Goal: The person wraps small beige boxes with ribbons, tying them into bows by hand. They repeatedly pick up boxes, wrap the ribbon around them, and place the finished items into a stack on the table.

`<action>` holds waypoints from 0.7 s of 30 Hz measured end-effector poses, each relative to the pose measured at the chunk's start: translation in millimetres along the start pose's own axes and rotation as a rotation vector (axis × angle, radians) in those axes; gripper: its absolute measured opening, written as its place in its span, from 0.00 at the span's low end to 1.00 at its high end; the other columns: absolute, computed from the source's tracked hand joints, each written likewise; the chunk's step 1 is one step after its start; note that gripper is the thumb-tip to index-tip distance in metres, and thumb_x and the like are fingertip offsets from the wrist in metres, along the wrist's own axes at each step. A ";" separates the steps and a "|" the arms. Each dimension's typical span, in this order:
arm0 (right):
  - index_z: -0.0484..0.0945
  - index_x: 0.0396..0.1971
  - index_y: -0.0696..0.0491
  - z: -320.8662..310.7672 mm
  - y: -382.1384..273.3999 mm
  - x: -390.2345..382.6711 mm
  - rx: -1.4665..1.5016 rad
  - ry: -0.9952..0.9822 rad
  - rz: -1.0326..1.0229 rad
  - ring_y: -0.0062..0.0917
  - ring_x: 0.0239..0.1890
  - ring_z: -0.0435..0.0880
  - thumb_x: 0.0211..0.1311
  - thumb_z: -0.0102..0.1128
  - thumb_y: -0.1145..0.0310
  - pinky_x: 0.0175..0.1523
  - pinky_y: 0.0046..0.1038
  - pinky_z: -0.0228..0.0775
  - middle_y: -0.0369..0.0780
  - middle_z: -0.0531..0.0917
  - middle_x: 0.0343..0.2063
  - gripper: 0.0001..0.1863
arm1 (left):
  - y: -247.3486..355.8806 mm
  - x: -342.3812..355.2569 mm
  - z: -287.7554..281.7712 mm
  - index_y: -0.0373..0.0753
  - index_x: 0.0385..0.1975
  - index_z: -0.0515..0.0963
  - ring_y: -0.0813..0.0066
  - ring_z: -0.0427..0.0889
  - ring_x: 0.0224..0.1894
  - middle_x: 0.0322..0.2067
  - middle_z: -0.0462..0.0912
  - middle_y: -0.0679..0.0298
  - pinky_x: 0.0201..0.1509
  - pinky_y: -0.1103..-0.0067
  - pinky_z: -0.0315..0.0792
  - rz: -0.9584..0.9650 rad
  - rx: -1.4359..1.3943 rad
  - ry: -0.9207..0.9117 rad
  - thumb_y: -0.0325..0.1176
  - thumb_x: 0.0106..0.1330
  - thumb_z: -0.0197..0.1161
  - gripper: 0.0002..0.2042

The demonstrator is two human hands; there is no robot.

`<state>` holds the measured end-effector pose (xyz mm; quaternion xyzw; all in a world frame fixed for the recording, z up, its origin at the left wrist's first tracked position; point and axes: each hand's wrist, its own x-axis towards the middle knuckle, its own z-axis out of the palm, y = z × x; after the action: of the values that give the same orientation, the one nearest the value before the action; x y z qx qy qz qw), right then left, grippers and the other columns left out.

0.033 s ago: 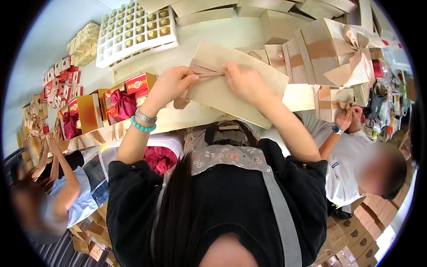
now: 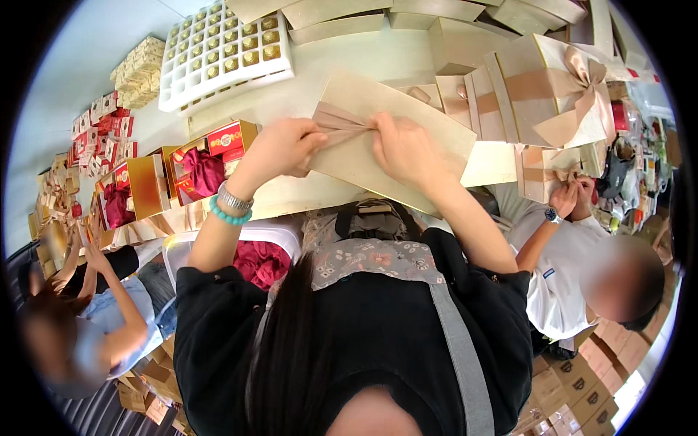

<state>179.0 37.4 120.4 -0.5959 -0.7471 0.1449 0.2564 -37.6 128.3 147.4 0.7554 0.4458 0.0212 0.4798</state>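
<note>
Fingertips pressed together, a person's left hand (image 2: 294, 145) is pinching one end of a dusty-pink ribbon (image 2: 340, 123), while the right hand (image 2: 402, 147) is clamping its gathered middle. The ribbon is crossing a cream box (image 2: 445, 134) that is lying at a slant on the table (image 2: 349, 54), directly before the wearer. A turquoise bracelet (image 2: 231, 214) is circling the left wrist. To the left, an open gold box (image 2: 177, 196) is displaying crimson cloth (image 2: 203, 172); beyond it, a white tray (image 2: 233, 90) is holding gold-capped bottles. At right, a co-worker's hands (image 2: 563, 200) are handling another ribboned box (image 2: 534, 178).
</note>
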 end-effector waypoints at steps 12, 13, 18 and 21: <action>0.68 0.34 0.55 5.5 2.0 -9.4 0.090 0.192 -0.091 0.37 0.23 0.76 0.49 0.54 0.77 0.29 0.37 0.68 0.42 0.75 0.18 0.11 | 46.6 -32.6 45.0 0.35 0.42 0.68 0.59 0.81 0.31 0.24 0.79 0.57 0.34 0.71 0.73 -0.160 0.398 0.225 0.39 0.56 0.61 0.18; 0.68 0.34 0.55 4.9 2.4 -8.9 0.108 0.212 -0.103 0.37 0.23 0.76 0.49 0.54 0.76 0.29 0.37 0.68 0.42 0.75 0.18 0.11 | 38.5 -38.8 40.0 0.34 0.41 0.69 0.60 0.81 0.31 0.24 0.79 0.57 0.36 0.72 0.73 -0.194 0.052 0.064 0.39 0.58 0.59 0.17; 0.68 0.33 0.54 6.8 2.5 -9.1 0.152 0.190 -0.098 0.36 0.23 0.76 0.48 0.57 0.75 0.29 0.35 0.68 0.41 0.75 0.18 0.11 | 13.9 -71.5 51.2 0.32 0.39 0.73 0.69 0.81 0.33 0.27 0.81 0.56 0.39 0.75 0.73 -0.367 -1.342 -0.233 0.40 0.66 0.53 0.15; 0.68 0.32 0.53 2.0 2.1 -9.1 0.218 0.250 -0.133 0.37 0.21 0.76 0.46 0.61 0.71 0.28 0.35 0.68 0.41 0.75 0.16 0.13 | 35.1 -76.2 70.8 0.34 0.39 0.74 0.69 0.81 0.32 0.32 0.81 0.59 0.37 0.74 0.74 -0.188 -1.032 0.060 0.38 0.68 0.51 0.13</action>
<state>181.1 29.3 115.7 -0.5272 -0.7269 0.1327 0.4196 -28.0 20.5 165.5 0.3766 0.4567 0.2165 0.7764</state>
